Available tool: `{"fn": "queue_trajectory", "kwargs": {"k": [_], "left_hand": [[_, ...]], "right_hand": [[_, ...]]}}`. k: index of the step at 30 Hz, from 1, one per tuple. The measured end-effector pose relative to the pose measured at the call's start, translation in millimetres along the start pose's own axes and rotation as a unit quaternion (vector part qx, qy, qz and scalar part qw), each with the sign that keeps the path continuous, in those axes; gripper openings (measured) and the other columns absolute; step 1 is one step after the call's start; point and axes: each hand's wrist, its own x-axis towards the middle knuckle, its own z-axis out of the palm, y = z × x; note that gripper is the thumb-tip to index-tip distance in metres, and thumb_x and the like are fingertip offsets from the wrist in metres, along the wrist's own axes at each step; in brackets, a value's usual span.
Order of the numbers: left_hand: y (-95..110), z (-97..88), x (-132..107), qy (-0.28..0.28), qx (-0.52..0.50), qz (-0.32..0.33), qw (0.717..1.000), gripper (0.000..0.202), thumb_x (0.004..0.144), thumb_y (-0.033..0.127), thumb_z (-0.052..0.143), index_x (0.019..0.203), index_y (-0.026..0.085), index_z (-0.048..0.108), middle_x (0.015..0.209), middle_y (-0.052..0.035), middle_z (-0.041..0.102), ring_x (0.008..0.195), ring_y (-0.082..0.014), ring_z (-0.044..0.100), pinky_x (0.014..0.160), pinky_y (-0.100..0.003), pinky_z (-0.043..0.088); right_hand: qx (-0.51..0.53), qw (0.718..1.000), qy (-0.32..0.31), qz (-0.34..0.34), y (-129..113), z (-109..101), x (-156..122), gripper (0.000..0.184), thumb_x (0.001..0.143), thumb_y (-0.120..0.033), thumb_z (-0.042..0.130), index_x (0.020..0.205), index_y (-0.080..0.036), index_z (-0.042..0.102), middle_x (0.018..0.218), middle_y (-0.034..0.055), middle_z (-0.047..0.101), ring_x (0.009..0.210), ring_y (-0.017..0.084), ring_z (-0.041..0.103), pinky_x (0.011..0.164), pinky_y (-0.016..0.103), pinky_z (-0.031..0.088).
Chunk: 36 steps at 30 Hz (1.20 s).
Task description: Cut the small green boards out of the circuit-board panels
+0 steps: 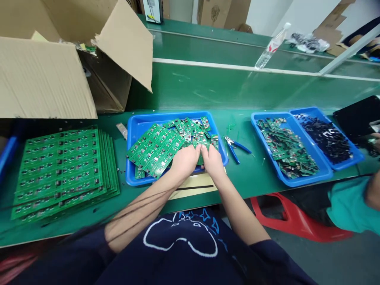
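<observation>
My left hand [185,160] and my right hand [211,160] meet over the front edge of a blue tray [133,130] full of green circuit board strips [154,148] and small cut boards [196,130]. Both hands are closed, fingers pinched together on a small green circuit board [199,150] held between them. Most of that board is hidden by my fingers.
A stack of large green circuit board panels [63,170] lies at the left below an open cardboard box [44,75]. Blue-handled cutters [236,147] lie right of the tray. Two more blue trays [326,174] hold boards and black parts. Another person's teal sleeve [350,209] is at right.
</observation>
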Motion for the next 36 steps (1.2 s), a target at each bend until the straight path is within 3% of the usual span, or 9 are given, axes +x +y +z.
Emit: {"fn": "queue_trajectory", "kwargs": {"k": [5,8,12,16,20,22,27,32,36], "left_hand": [[3,-5.7,-4,0.008,0.009,0.001,1.0,0.047,0.092,0.037,0.021,0.095,0.009,0.059,0.085,-0.0163,0.068,0.085,-0.0279,0.065,0.07,-0.035,0.049],[10,-14.4,-3,0.007,0.002,-0.007,1.0,0.054,0.091,0.047,0.02,0.098,0.01,0.058,0.086,-0.0159,0.068,0.084,-0.0273,0.066,0.071,-0.035,0.049],[6,-35.4,-5,0.02,0.018,-0.009,1.0,0.066,0.085,0.06,0.019,0.103,0.008,0.056,0.083,-0.0172,0.067,0.082,-0.0299,0.065,0.068,-0.036,0.049],[-40,-59.8,-13,0.07,0.061,-0.087,0.992,0.059,0.085,0.059,0.021,0.102,0.015,0.058,0.084,-0.0153,0.068,0.08,-0.0318,0.065,0.065,-0.039,0.048],[-96,-67.0,-15,0.071,0.101,-0.207,0.97,0.058,0.084,0.058,0.027,0.102,0.013,0.058,0.091,-0.0198,0.067,0.085,-0.036,0.063,0.065,-0.041,0.047],[-112,-62.8,-13,0.054,0.102,-0.207,0.972,0.058,0.083,0.059,0.027,0.094,0.013,0.061,0.088,-0.02,0.067,0.085,-0.0356,0.063,0.064,-0.039,0.046],[-123,-61.6,-13,0.081,0.087,-0.18,0.977,0.056,0.079,0.063,0.032,0.079,0.016,0.063,0.082,-0.0176,0.067,0.078,-0.0315,0.062,0.058,-0.034,0.044],[-126,-87.8,-28,0.141,-0.039,-0.113,0.983,0.044,0.073,0.062,0.046,0.062,0.02,0.055,0.062,-0.0065,0.061,0.061,-0.0222,0.058,0.054,-0.031,0.041],[-121,-89.4,-38,0.05,-0.289,-0.031,0.955,0.038,0.071,0.056,0.051,0.068,0.018,0.056,0.064,-0.0026,0.062,0.06,-0.0176,0.058,0.056,-0.03,0.045]], "right_hand": [[-0.022,1.0,-0.016,-0.003,3,2,3,0.024,0.088,-0.036,0.033,0.078,-0.019,0.047,0.065,0.0044,0.06,0.042,0.014,0.052,0.046,0.026,0.041],[-0.003,0.999,-0.031,0.01,4,-7,7,0.034,0.089,-0.043,0.029,0.097,-0.017,0.05,0.069,0.0052,0.062,0.043,0.016,0.055,0.047,0.026,0.042],[-0.105,0.994,0.018,-0.027,5,-28,13,0.051,0.085,-0.051,0.036,0.122,-0.016,0.042,0.064,0.0045,0.063,0.061,0.023,0.061,0.059,0.03,0.042],[-0.114,0.989,0.061,-0.072,3,-37,3,0.041,0.084,-0.051,0.04,0.103,-0.018,0.056,0.055,0.0016,0.057,0.058,0.022,0.057,0.058,0.03,0.039],[0.003,0.99,-0.091,-0.109,-14,-15,-24,0.037,0.085,-0.049,0.039,0.066,-0.021,0.053,0.05,-0.0012,0.053,0.049,0.015,0.051,0.052,0.026,0.037],[0.027,0.98,-0.162,-0.111,-25,4,-33,0.034,0.084,-0.05,0.042,0.068,-0.021,0.052,0.05,-0.0021,0.054,0.05,0.015,0.053,0.053,0.026,0.037],[0.119,0.98,-0.154,-0.042,-39,36,-30,0.026,0.078,-0.047,0.051,0.079,-0.021,0.045,0.05,-0.0046,0.055,0.046,0.014,0.052,0.05,0.025,0.038],[0.375,0.917,-0.135,0.017,-36,35,-21,0.027,0.071,-0.043,0.054,0.074,-0.022,0.038,0.05,-0.0093,0.046,0.04,0.008,0.045,0.04,0.019,0.035],[0.416,0.904,-0.089,0.036,-33,30,-20,0.027,0.07,-0.042,0.058,0.084,-0.022,0.045,0.065,-0.004,0.054,0.06,0.011,0.056,0.052,0.02,0.046]]}}
